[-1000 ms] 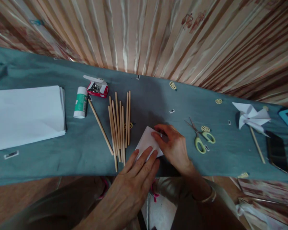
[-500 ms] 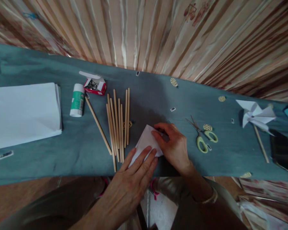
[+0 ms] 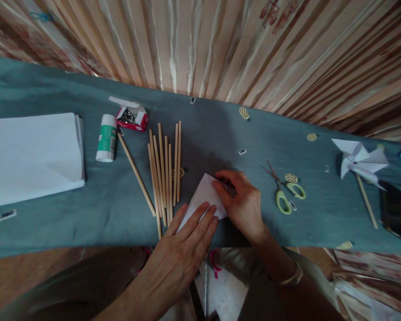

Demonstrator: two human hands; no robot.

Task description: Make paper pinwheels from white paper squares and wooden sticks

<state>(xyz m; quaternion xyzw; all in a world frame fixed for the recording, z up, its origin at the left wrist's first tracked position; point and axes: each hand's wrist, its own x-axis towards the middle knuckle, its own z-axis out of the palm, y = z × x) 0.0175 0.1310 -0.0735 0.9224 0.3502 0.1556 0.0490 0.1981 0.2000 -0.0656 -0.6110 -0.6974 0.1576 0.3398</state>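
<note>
A folded piece of white paper (image 3: 203,192) lies near the front edge of the table. Across its lower left part my left hand (image 3: 187,243) rests flat, fingers stretched out and pressing it down. My right hand (image 3: 242,196) pinches the paper's right corner between thumb and forefinger, the other fingers curled. Just left of the paper lie several thin wooden sticks (image 3: 163,178) in a loose bundle, and one more stick (image 3: 137,176) lies slanted apart from them. Green-handled scissors (image 3: 282,187) lie partly open to the right of my right hand.
A stack of white paper (image 3: 33,156) is at the left. Beside it stand a glue stick (image 3: 106,138) and an opened red box (image 3: 132,118) of small metal pieces. At the right lie a paper pinwheel (image 3: 359,162) on a stick and a dark phone (image 3: 396,211). Curtains (image 3: 187,44) hang behind the table.
The view has shifted very slightly. My left hand has slid a little down and left over the paper; my right hand keeps its pinch at the corner.
</note>
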